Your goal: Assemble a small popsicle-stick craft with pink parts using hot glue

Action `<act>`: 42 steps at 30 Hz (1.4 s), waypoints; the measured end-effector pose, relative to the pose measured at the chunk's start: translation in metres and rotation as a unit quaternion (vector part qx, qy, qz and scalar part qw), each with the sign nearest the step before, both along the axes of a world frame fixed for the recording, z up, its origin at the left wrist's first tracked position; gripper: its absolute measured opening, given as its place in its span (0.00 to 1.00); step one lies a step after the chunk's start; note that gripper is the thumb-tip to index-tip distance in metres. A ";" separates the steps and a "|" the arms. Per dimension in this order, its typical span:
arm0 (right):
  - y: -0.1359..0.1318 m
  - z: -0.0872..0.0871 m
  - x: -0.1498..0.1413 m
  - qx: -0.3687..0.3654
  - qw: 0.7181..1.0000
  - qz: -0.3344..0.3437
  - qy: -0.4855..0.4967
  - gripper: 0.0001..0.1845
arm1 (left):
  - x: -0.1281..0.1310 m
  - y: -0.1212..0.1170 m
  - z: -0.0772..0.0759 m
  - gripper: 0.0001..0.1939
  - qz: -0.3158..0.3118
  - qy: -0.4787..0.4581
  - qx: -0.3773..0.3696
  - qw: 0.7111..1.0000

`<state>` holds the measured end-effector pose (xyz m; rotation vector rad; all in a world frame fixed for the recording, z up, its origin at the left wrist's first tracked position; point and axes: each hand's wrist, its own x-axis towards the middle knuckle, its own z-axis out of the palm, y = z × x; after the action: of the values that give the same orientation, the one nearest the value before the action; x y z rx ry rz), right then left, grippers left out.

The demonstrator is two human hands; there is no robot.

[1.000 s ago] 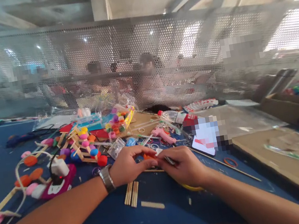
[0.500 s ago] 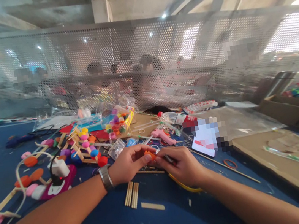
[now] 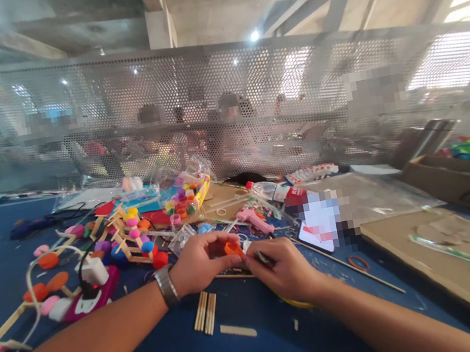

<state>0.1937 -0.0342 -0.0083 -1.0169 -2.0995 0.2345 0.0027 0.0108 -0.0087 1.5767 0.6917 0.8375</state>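
Over the blue table [image 3: 273, 339], my left hand [image 3: 202, 262] pinches a small orange cap [image 3: 232, 249] between thumb and fingers. The cap looks hollow, its rim turned partly toward me. My right hand [image 3: 285, 267] is closed on a dark, slim tool [image 3: 264, 258], its kind mostly hidden by the fingers. Its fingertips meet the cap's right side, where a small white piece [image 3: 246, 247] shows. Below my hands lie a few wooden sticks [image 3: 205, 313] side by side and a single craft stick [image 3: 238, 330].
Left of my hands are a purple power strip [image 3: 92, 292] with a white plug and stick-and-cap structures [image 3: 132, 236]. Behind are a pink glue gun [image 3: 255, 221], a plastic bottle [image 3: 264, 189] and a lit phone [image 3: 317, 231]. Cardboard [image 3: 441, 261] lies to the right.
The orange cap has tilted so that its hollow shows more. My hands stay close together around it. The whole view has shifted slightly.
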 end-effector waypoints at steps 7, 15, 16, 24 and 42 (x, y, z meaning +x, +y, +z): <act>0.003 0.001 -0.002 0.004 1.000 -0.001 -0.008 0.15 | -0.001 -0.003 0.005 0.21 0.017 0.007 0.097 0.995; 0.009 -0.001 0.001 -0.016 0.999 0.028 0.000 0.11 | -0.007 0.001 0.000 0.23 -0.027 0.006 0.053 0.998; 0.010 -0.002 0.001 -0.016 1.000 0.027 0.000 0.11 | -0.007 0.002 -0.002 0.23 -0.032 0.007 0.050 0.998; 0.014 -0.003 -0.003 0.012 0.999 0.040 -0.010 0.17 | -0.003 0.004 -0.005 0.25 -0.002 0.012 0.056 0.998; 0.015 -0.008 -0.007 0.054 0.998 0.031 -0.008 0.13 | -0.003 0.000 -0.002 0.19 0.080 0.021 0.235 0.969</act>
<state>0.1862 -0.0191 -0.0163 -0.8942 -2.1367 0.1431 -0.0003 0.0111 -0.0102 1.9839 0.6899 1.1501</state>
